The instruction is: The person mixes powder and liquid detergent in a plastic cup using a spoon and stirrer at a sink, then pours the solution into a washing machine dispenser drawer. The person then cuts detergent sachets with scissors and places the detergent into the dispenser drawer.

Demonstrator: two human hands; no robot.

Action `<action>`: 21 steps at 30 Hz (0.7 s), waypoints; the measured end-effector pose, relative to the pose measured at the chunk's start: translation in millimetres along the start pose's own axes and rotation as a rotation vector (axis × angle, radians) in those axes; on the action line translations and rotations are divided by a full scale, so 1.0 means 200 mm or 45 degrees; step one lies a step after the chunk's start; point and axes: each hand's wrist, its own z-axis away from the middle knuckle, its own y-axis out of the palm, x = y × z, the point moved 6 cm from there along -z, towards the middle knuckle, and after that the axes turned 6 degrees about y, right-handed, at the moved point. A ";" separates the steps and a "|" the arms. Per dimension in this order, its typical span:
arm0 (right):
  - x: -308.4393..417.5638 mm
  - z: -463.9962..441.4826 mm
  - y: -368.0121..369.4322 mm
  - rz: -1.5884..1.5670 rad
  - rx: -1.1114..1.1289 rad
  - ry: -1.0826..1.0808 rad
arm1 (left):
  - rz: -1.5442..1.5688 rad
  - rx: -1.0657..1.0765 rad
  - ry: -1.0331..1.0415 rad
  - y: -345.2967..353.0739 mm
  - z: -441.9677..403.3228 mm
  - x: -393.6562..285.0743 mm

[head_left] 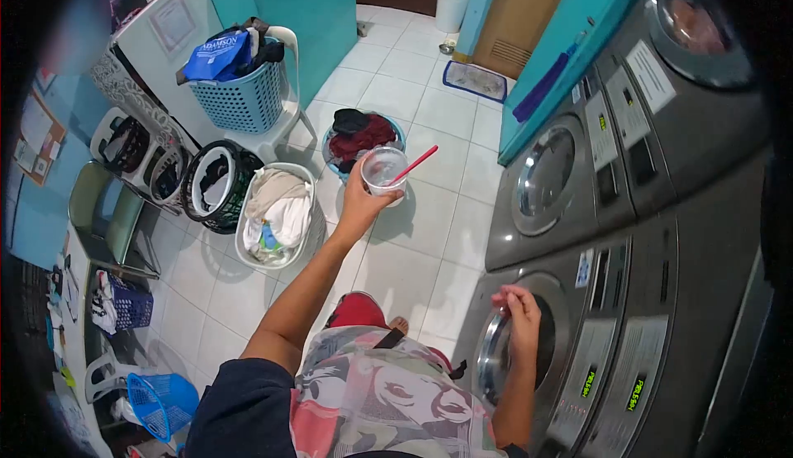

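Note:
My left hand is wrapped round a clear plastic cup, held out in front of me over the tiled floor. A red stick leans out of the cup's rim. Just beyond the cup, a round blue basket holds dark and maroon clothes. At the lower right, my right hand is raised in front of a washing machine's round door, with its fingers curled together. What those fingers hold, if anything, cannot be made out.
Stacked grey machines line the right side. On the left are a white basket of light clothes, a black basket, and a light-blue basket on a white chair. A purple-grey mat lies by the brown door.

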 end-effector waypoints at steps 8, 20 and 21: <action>0.28 -1.31 0.25 0.012 0.253 -0.011 | 0.004 -0.069 0.035 0.18 -1.01 0.57; 0.32 -2.86 0.06 0.009 0.153 0.271 | 0.008 -0.249 -0.090 0.46 -2.60 1.17; 0.32 -3.03 0.05 0.010 0.177 0.302 | -0.004 -0.276 -0.066 0.47 -2.72 1.22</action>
